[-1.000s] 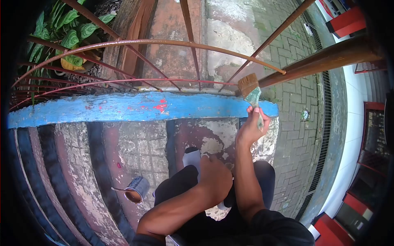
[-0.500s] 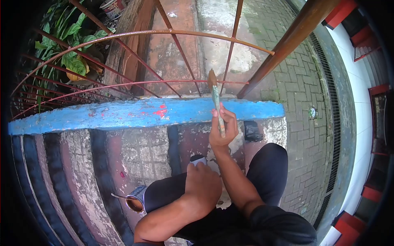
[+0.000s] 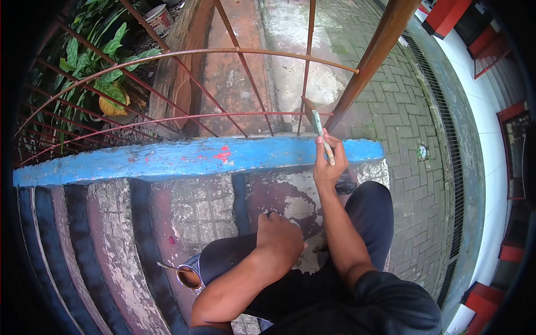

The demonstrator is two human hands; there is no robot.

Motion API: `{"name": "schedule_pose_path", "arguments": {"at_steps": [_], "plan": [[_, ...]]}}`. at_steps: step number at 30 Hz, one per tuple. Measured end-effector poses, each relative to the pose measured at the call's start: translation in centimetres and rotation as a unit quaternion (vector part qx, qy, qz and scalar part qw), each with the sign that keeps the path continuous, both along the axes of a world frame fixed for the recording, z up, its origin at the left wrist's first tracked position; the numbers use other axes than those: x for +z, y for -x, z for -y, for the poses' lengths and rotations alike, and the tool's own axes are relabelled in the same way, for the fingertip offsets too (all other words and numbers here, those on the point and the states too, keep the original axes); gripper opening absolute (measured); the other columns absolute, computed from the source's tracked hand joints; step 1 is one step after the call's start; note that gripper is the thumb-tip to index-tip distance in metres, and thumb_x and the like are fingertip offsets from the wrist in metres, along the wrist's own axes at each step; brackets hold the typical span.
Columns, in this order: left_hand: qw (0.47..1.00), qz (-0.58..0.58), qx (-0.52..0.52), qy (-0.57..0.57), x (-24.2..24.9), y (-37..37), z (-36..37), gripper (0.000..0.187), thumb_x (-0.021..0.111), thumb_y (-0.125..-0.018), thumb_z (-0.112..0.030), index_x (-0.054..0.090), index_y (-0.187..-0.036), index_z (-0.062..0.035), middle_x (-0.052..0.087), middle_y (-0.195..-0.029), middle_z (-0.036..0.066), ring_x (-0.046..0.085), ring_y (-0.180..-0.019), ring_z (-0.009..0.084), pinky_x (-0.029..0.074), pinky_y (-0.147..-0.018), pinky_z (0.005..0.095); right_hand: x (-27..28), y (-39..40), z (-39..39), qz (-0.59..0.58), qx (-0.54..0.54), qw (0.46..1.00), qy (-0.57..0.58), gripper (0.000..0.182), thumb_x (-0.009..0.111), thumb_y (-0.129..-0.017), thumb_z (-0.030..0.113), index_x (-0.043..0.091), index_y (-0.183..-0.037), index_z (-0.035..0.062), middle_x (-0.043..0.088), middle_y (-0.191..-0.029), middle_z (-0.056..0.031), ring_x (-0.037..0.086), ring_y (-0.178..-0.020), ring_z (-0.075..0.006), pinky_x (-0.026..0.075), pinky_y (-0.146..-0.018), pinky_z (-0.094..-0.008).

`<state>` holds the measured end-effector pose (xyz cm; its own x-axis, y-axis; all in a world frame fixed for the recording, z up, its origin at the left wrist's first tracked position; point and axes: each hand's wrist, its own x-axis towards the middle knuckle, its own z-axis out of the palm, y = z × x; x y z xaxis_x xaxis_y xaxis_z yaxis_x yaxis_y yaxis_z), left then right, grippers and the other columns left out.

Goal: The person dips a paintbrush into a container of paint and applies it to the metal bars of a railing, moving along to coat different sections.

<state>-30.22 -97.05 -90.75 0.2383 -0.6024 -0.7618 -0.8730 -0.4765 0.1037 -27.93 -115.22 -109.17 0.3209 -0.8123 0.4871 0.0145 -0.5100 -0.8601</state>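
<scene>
My right hand is closed round the paint-spotted handle of a paintbrush. The brush points up and away, its brown bristles overlapping a thin metal bar beside the thick brown post. Below it runs a ledge painted blue, with red patches and worn spots. My left hand is curled over my bent leg, its fingertips hidden; what it holds, if anything, I cannot tell. A small can of brown paint stands left of my knee, with a stick or handle leaning out of it.
Curved metal railing bars fan out above the ledge. Leafy plants and a pot are behind them. Steps with dark stripes lie at left. Brick paving and a drain grate run along the right.
My right hand and the brush have moved right, closer to the thick post, and the brush now tilts to the left. My left hand stays curled over my leg. The view has shifted slightly.
</scene>
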Motion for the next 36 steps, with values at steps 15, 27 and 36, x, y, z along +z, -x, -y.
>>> {"name": "schedule_pose_path", "arguments": {"at_steps": [15,27,36], "plan": [[1.0,-0.009,0.019,-0.016,-0.3,0.8,0.0,0.054,0.06,-0.103,-0.055,0.075,-0.118,-0.0047,0.073,-0.121,0.018,0.063,-0.123,0.0332,0.046,-0.105,0.0519,-1.5,-4.0,-2.4,0.04,-0.058,0.996,-0.055,0.012,0.073,-0.098,0.001,0.064,-0.098,-0.0076,0.073,-0.106,-0.0233,0.075,-0.097,-0.0323,0.059,-0.085,-0.0416],[0.999,-0.016,0.0,-0.043,-1.1,0.6,2.0,0.049,0.062,-0.104,-0.052,0.078,-0.118,-0.0076,0.074,-0.12,0.013,0.063,-0.122,0.0303,0.046,-0.103,0.0479,-1.7,-1.1,-2.7,0.024,0.07,0.997,0.009,0.011,0.074,-0.098,0.001,0.065,-0.101,-0.0046,0.075,-0.108,-0.0216,0.077,-0.101,-0.0335,0.058,-0.087,-0.0382],[0.998,-0.019,-0.004,-0.056,-1.8,0.9,2.9,0.048,0.062,-0.104,-0.05,0.079,-0.12,-0.0082,0.075,-0.124,0.012,0.063,-0.124,0.0305,0.046,-0.102,0.048,-1.6,1.2,1.7,0.0,0.001,1.0,0.023,0.011,0.076,-0.096,0.0,0.067,-0.098,-0.0056,0.074,-0.104,-0.0214,0.077,-0.101,-0.0351,0.058,-0.086,-0.0411]]}}
